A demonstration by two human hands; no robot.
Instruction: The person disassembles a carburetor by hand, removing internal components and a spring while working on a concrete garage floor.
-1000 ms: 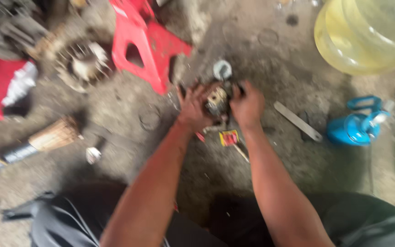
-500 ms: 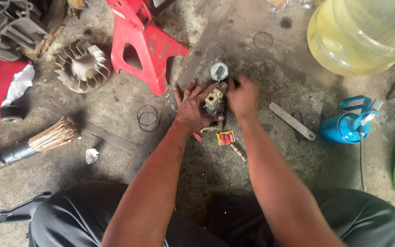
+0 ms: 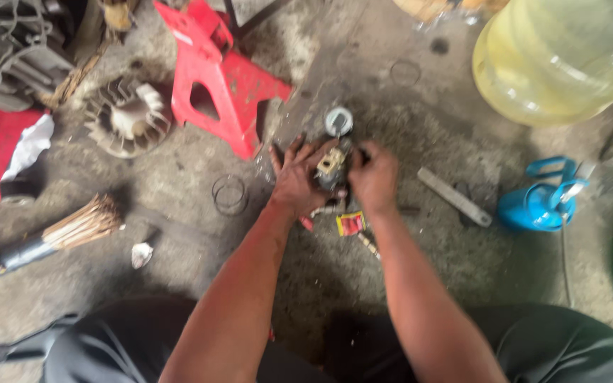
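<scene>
A small greasy metal engine part with a brass-coloured middle [image 3: 331, 164] sits on the stained concrete floor between my hands. My left hand [image 3: 297, 177] clasps its left side, fingers spread over it. My right hand [image 3: 375, 177] grips its right side with curled fingers. A round grey cap [image 3: 338, 121] lies just beyond the part. A small red packet [image 3: 350, 223] lies on the floor just below my hands.
A red plastic stool [image 3: 225, 78] lies tipped over at the upper left beside a finned metal wheel [image 3: 125, 117]. A large yellowish water jug [image 3: 569, 53] stands at the upper right, a blue canister [image 3: 537, 206] and a flat metal bar [image 3: 454, 196] to the right. A broom [image 3: 51, 237] lies on the left.
The view has steadied and shifted a little. Both hands stay on the small engine part in the same spot; the left fingers have spread wider over it.
</scene>
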